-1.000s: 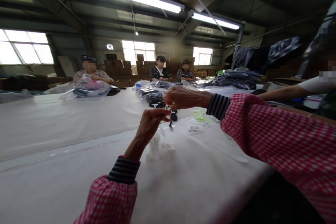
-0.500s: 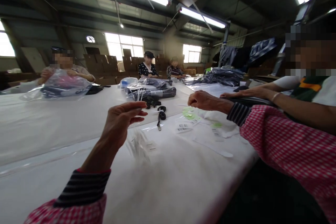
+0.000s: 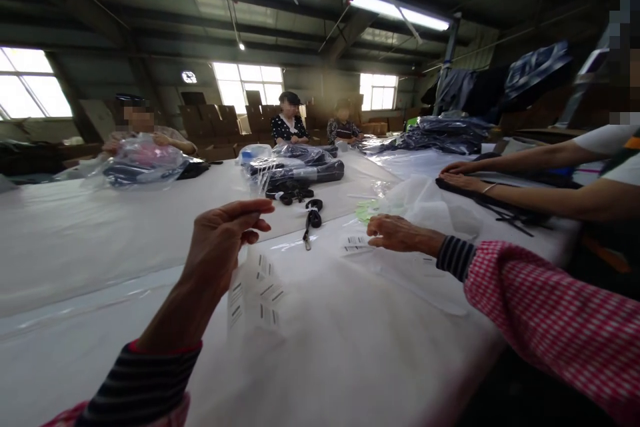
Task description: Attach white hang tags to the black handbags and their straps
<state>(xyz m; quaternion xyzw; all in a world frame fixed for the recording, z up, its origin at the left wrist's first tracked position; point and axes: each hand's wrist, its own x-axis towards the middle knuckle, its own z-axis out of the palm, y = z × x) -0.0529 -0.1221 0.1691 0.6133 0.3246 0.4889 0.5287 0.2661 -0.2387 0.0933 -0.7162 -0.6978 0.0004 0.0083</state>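
My left hand (image 3: 227,233) is raised over the table with thumb and fingers pinched. Thin white strips stick up past its fingertips, and clear-white printed labels (image 3: 267,290) hang below it, apparently from the same grip. My right hand (image 3: 400,232) is low over the table, fingers bent with a small gap at the thumb. It is beside a small pile of printed labels (image 3: 354,244); whether it touches them is unclear. Pale green round pieces (image 3: 367,210) lie just behind it. Between my hands lies a coiled black strap (image 3: 313,213) with a metal clip.
Bagged dark garments (image 3: 310,170) lie at mid-table, with more black straps (image 3: 290,195) before them. A larger bagged pile (image 3: 445,133) stands farther right. A co-worker's hands (image 3: 465,177) press dark cloth at right. Other people work across the white table (image 3: 125,233).
My right hand has come down and nearer the label pile, its fingers loosening. The labels under my left hand swing less and show clearly. The view has turned slightly left.
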